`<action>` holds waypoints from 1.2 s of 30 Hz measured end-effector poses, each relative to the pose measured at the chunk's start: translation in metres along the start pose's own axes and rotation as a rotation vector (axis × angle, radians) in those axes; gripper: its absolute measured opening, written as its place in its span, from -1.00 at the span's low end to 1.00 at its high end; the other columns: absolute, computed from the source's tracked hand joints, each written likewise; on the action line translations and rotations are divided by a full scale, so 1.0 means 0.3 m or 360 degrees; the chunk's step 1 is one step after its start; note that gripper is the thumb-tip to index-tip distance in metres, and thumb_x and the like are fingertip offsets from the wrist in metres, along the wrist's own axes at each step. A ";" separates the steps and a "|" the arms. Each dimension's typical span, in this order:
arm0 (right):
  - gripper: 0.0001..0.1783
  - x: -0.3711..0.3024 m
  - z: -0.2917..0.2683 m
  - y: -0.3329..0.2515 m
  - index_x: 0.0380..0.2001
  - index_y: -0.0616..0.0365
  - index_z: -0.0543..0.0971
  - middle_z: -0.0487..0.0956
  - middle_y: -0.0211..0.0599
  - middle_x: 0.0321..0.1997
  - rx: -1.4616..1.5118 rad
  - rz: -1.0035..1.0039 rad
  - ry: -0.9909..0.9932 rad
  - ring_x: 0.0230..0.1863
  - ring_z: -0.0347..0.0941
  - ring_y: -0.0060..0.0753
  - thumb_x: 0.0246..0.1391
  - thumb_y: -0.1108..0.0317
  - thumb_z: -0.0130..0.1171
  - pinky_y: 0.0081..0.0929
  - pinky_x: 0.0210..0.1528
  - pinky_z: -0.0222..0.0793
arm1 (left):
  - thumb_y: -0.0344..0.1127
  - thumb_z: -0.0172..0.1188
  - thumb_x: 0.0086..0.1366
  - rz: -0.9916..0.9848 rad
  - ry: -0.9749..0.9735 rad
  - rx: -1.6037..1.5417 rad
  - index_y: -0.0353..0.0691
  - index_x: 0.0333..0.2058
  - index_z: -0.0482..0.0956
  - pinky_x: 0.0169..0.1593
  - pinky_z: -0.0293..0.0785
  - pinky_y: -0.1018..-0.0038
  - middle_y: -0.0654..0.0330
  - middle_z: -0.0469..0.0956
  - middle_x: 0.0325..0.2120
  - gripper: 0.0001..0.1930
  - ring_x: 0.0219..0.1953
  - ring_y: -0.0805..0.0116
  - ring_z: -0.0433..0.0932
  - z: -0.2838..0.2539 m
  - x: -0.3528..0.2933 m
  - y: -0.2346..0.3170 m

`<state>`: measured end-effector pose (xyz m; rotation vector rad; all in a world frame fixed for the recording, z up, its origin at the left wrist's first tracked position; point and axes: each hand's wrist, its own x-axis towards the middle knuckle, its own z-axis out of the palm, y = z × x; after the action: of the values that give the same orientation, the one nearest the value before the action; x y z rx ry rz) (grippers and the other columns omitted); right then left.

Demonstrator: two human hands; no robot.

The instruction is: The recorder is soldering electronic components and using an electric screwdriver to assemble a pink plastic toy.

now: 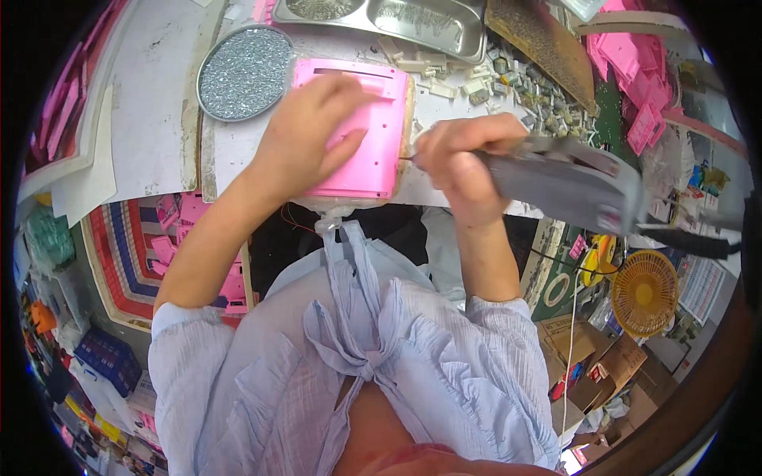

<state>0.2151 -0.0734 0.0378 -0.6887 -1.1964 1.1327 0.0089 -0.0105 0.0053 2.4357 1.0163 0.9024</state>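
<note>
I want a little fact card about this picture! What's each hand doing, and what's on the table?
Left hand: over a flat, rectangular pink plastic panel; blurred, so touching is hard to tell
Right hand: gripping a long gray power tool, pointed toward the panel's right edge
Table surface: whitish
Left of panel: round dish of small silvery metal pieces
Far side: shiny metal tray
Right of panel: scattered small white blocks
</note>
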 end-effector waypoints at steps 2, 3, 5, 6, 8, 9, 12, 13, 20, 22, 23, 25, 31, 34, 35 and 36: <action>-0.73 0.051 0.002 -0.045 -0.13 0.13 0.40 0.33 -0.38 -0.66 -0.0002 -0.0124 -0.0060 -0.64 0.21 -0.46 0.23 0.26 0.19 -0.34 -0.52 0.21 | -0.27 0.37 0.13 0.0042 0.0096 0.0219 -0.11 -0.12 0.64 0.24 0.30 0.12 0.22 0.62 -0.04 -0.69 0.12 0.15 0.52 -0.005 0.050 -0.021; -0.75 0.082 0.023 -0.084 -0.11 0.12 0.41 0.31 -0.42 -0.66 -0.0030 -0.0158 -0.0062 -0.64 0.19 -0.47 0.25 0.25 0.15 -0.36 -0.53 0.16 | -0.25 0.38 0.13 0.0156 0.0082 0.0394 -0.13 -0.11 0.63 0.27 0.29 0.10 0.20 0.61 -0.02 -0.67 0.13 0.13 0.52 -0.001 0.074 -0.050; -0.75 0.125 0.017 -0.143 -0.06 0.11 0.44 0.28 -0.48 -0.67 -0.0055 -0.0300 -0.0072 -0.65 0.17 -0.50 0.26 0.25 0.08 -0.40 -0.53 0.07 | -0.21 0.40 0.14 0.0268 0.0089 0.0394 -0.18 -0.07 0.60 0.33 0.28 0.06 0.17 0.58 0.05 -0.61 0.14 0.08 0.52 -0.052 0.064 -0.086; -0.74 0.144 -0.016 -0.160 -0.04 0.11 0.46 0.27 -0.51 -0.67 -0.0062 -0.0394 -0.0076 -0.65 0.16 -0.51 0.26 0.26 0.06 -0.42 -0.52 0.04 | -0.19 0.41 0.14 0.0267 0.0121 0.0204 -0.22 -0.05 0.58 0.35 0.28 0.04 0.16 0.56 0.10 -0.58 0.14 0.05 0.52 -0.088 0.038 -0.090; -0.71 0.145 -0.085 -0.202 -0.11 0.16 0.40 0.33 -0.47 -0.65 0.0058 -0.0339 -0.0096 -0.63 0.23 -0.50 0.24 0.24 0.20 -0.39 -0.54 0.15 | -0.28 0.32 0.30 -0.0082 0.0618 -0.0180 -0.29 -0.01 0.54 0.24 0.43 0.18 0.08 0.54 0.12 -0.66 0.06 0.08 0.58 -0.224 -0.105 -0.138; -0.71 0.133 -0.102 -0.221 -0.11 0.16 0.40 0.31 -0.48 -0.65 0.0012 -0.0341 -0.0065 -0.63 0.21 -0.52 0.24 0.25 0.20 -0.41 -0.53 0.15 | -0.31 0.27 0.36 -0.0302 0.0990 -0.0418 -0.31 -0.01 0.53 0.20 0.47 0.27 0.05 0.55 0.09 -0.70 0.03 0.14 0.59 -0.257 -0.220 -0.186; -0.73 0.130 -0.135 -0.211 -0.11 0.16 0.40 0.28 -0.51 -0.67 -0.0033 -0.0336 -0.0002 -0.65 0.17 -0.55 0.24 0.27 0.18 -0.44 -0.50 0.14 | -0.31 0.06 0.52 -0.1393 0.1655 -0.0294 -0.44 0.02 0.45 0.01 0.50 0.39 0.08 0.50 -0.07 -0.72 -0.07 0.33 0.56 -0.326 -0.813 -0.404; -0.73 0.137 -0.120 -0.190 -0.12 0.16 0.41 0.27 -0.51 -0.67 -0.0015 -0.0311 0.0006 -0.65 0.16 -0.56 0.25 0.27 0.17 -0.45 -0.49 0.15 | -0.24 0.08 0.52 -0.1529 0.1713 0.0111 -0.41 -0.05 0.49 -0.07 0.47 0.39 0.12 0.52 -0.14 -0.71 -0.13 0.36 0.52 -0.299 -1.157 -0.529; -0.74 0.202 -0.062 -0.085 -0.14 0.16 0.39 0.24 -0.52 -0.68 0.0066 -0.0123 -0.0021 -0.67 0.14 -0.56 0.21 0.29 0.18 -0.45 -0.46 0.18 | 0.00 0.27 0.25 -0.3398 0.0604 0.0898 -0.48 0.04 0.54 0.06 0.52 0.04 -0.25 0.63 -0.12 -0.39 -0.06 -0.26 0.61 0.068 -1.961 -0.501; -0.71 0.208 -0.061 -0.101 -0.14 0.15 0.38 0.23 -0.53 -0.68 0.0022 -0.0141 -0.0006 -0.67 0.13 -0.58 0.20 0.28 0.20 -0.46 -0.46 0.17 | -0.19 0.32 0.23 -0.2397 0.0674 0.1132 -0.39 0.23 0.42 0.22 0.43 0.09 -0.19 0.56 0.04 -0.36 0.12 -0.17 0.53 -0.042 -1.667 -0.515; -0.71 0.208 -0.069 -0.109 -0.14 0.15 0.37 0.23 -0.53 -0.68 -0.0004 -0.0145 0.0023 -0.67 0.13 -0.58 0.20 0.27 0.21 -0.47 -0.46 0.16 | -0.35 0.31 0.25 -0.1773 0.1222 0.0717 -0.35 0.17 0.47 0.26 0.39 0.16 -0.12 0.55 0.04 -0.48 0.16 -0.06 0.50 -0.134 -1.372 -0.515; -0.62 0.202 -0.092 -0.116 -0.09 0.15 0.38 0.26 -0.53 -0.66 -0.0013 -0.0062 0.0091 -0.66 0.15 -0.60 0.19 0.21 0.29 -0.51 -0.45 0.15 | -0.48 0.25 0.29 -0.1258 0.1327 0.0265 -0.36 0.06 0.52 0.02 0.53 0.40 0.00 0.60 -0.11 -0.65 -0.06 0.15 0.65 -0.421 -0.805 -0.371; -0.27 0.220 -0.067 -0.137 0.17 0.15 0.36 0.42 -0.44 -0.47 -0.0226 -0.0030 0.0161 -0.49 0.30 -0.56 0.07 0.05 0.45 -0.57 -0.40 0.17 | -0.15 0.37 0.26 -0.0486 0.1164 0.1497 -0.19 0.00 0.58 0.08 0.47 0.11 0.04 0.60 -0.05 -0.61 0.07 0.03 0.54 -1.015 -0.054 -0.761; -0.20 0.208 -0.078 -0.156 0.22 0.16 0.35 0.44 -0.41 -0.43 -0.0290 0.0009 0.0232 -0.45 0.31 -0.53 0.04 0.04 0.48 -0.56 -0.39 0.22 | -0.11 0.36 0.19 -0.1019 0.1209 0.2194 -0.12 0.02 0.61 0.16 0.40 -0.11 0.08 0.42 0.22 -0.57 0.24 0.01 0.40 -1.238 0.083 -1.000; -0.18 0.198 -0.093 -0.163 0.23 0.17 0.34 0.44 -0.41 -0.42 -0.0308 0.0019 0.0265 -0.44 0.31 -0.52 0.03 0.03 0.49 -0.56 -0.38 0.23 | -0.10 0.30 0.24 -0.1184 0.1037 0.2323 -0.09 0.04 0.62 0.19 0.38 -0.16 0.09 0.36 0.29 -0.58 0.30 0.00 0.34 -1.290 0.088 -1.079; -0.16 0.187 -0.109 -0.172 0.25 0.19 0.33 0.45 -0.39 -0.39 -0.0312 0.0025 0.0292 -0.41 0.33 -0.50 0.03 0.04 0.48 -0.54 -0.34 0.26 | -0.10 0.19 0.32 -0.1190 0.0841 0.2377 -0.09 0.03 0.62 0.16 0.41 -0.16 0.07 0.42 0.25 -0.63 0.27 -0.01 0.40 -1.335 0.086 -1.174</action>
<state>0.2601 -0.0335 0.0950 -0.9324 -1.1553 0.9504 -0.4248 0.2772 0.1241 2.1144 3.3940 0.4943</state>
